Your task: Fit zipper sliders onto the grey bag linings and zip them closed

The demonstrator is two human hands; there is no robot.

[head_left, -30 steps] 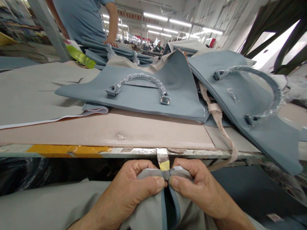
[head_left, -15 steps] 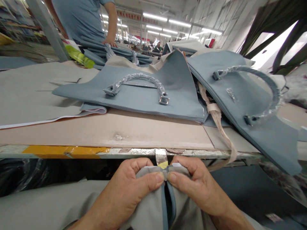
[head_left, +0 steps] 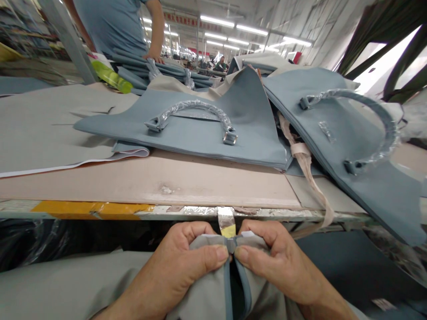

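Just below the table's front edge, my left hand [head_left: 191, 258] and my right hand [head_left: 271, 258] pinch a grey fabric piece [head_left: 203, 289], one on each side of a slit edged in blue. Both thumbs press on top near the slit's upper end; the other fingers are mostly hidden behind the fabric. Between the thumbs shows a small grey tab [head_left: 231, 245]. Right above it, a metal strip [head_left: 227, 218] with a yellow lower end hangs from the table edge. The fabric's upper end meets or nearly meets this strip.
Blue bag panels [head_left: 196, 140] with plastic-wrapped handles lie stacked on the table [head_left: 200, 182], beside another stack [head_left: 336, 120] overhanging at right. Grey sheet material [head_left: 60, 115] covers the left. A beige cloth strap [head_left: 305, 169] dangles over the edge. Across the table stands a person [head_left: 110, 26].
The slit between my hands has opened slightly wider, and more of the small tab and metal strip shows. Both hands keep their pinch; the view has shifted slightly.
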